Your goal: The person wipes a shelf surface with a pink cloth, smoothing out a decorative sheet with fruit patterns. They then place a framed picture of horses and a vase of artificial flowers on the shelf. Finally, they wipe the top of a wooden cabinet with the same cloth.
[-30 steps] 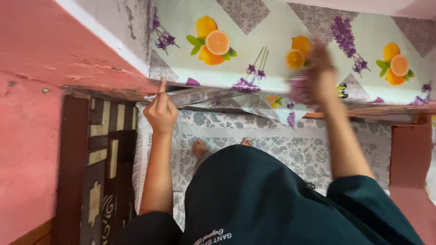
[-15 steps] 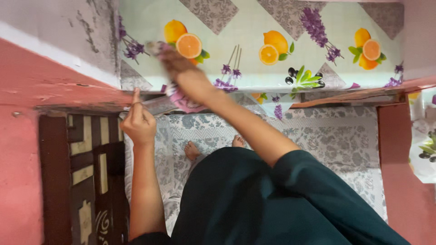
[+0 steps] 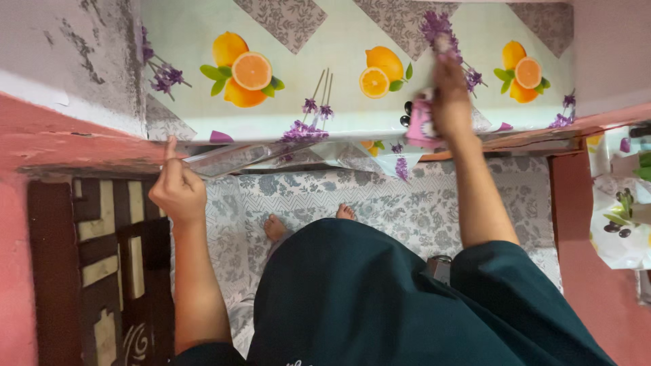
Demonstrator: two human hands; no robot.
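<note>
Pink walls frame a shelf covered with a printed sheet point(image 3: 325, 102) of oranges and lavender.

At the sheet's near left corner, my left hand point(image 3: 178, 192) pinches the hanging edge, forefinger raised against the shelf lip. Toward the sheet's right part, my right hand point(image 3: 451, 102) is closed around a pink cloth point(image 3: 420, 122) and presses it flat on the sheet. Below the sheet lies a grey floral floor covering point(image 3: 407, 210).

Table cover point(image 3: 339, 47): pale green, oranges, purple lavender; cloth point(image 3: 420, 122) pink.
</note>
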